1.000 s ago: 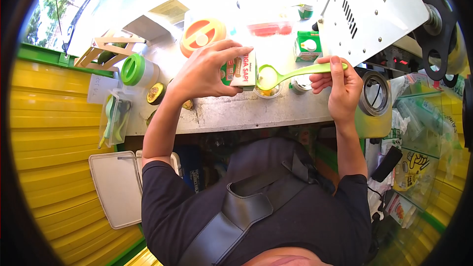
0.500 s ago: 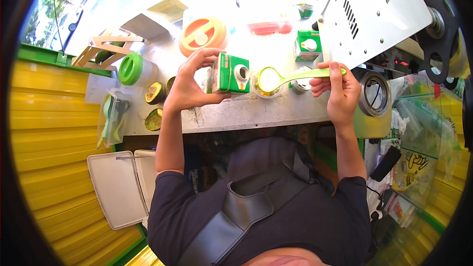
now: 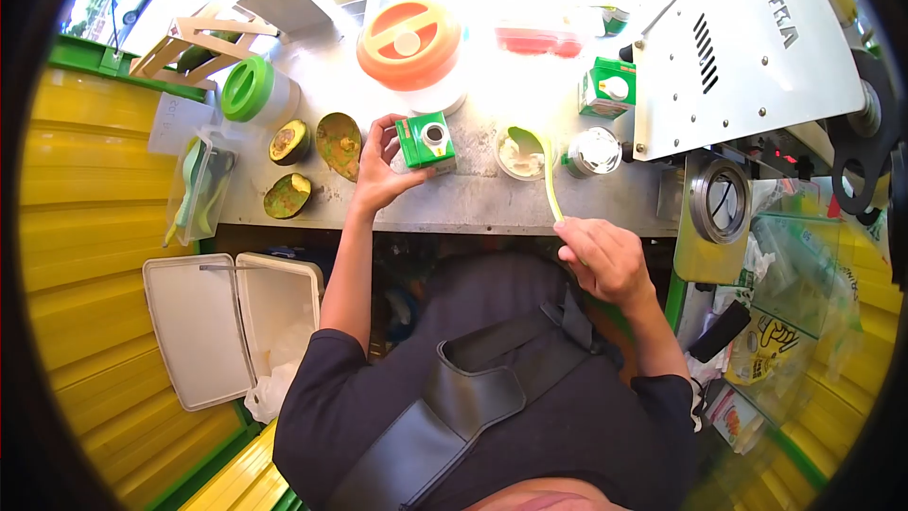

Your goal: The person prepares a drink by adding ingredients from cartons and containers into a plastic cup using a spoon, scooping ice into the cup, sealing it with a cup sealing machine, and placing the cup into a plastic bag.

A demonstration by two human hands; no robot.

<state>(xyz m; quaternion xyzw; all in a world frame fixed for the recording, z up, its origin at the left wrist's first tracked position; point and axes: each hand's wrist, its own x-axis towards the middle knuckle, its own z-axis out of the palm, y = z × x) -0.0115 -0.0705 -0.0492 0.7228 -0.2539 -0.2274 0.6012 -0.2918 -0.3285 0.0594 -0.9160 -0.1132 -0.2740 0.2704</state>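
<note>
My left hand [image 3: 380, 170] is wrapped round a green carton [image 3: 412, 144] with an uncapped round spout, standing on the metal counter. In my right hand [image 3: 605, 260], closed on the end of its handle, is a light green spoon [image 3: 550, 175]. The spoon's bowl end dips into a small clear cup [image 3: 519, 153] with pale, creamy contents. Just right of the cup stands an open tin can [image 3: 596, 151]. Left of the carton lie a scooped-out avocado shell [image 3: 339, 145] and two avocado halves, the upper one [image 3: 289, 142] and the lower one [image 3: 287, 196].
An orange-lidded jug [image 3: 409, 45] and a green-lidded container [image 3: 255, 90] stand behind. Another green carton [image 3: 607, 88] sits near a large metal machine [image 3: 747, 52] on the right. A clear bin of utensils [image 3: 205, 191] hangs at the left edge. An open cooler [image 3: 279, 298] is below.
The carton has gone from raised and tilted to upright on the counter, still in my left hand. My right hand has moved toward me, swinging the spoon from level to steep, into the cup.
</note>
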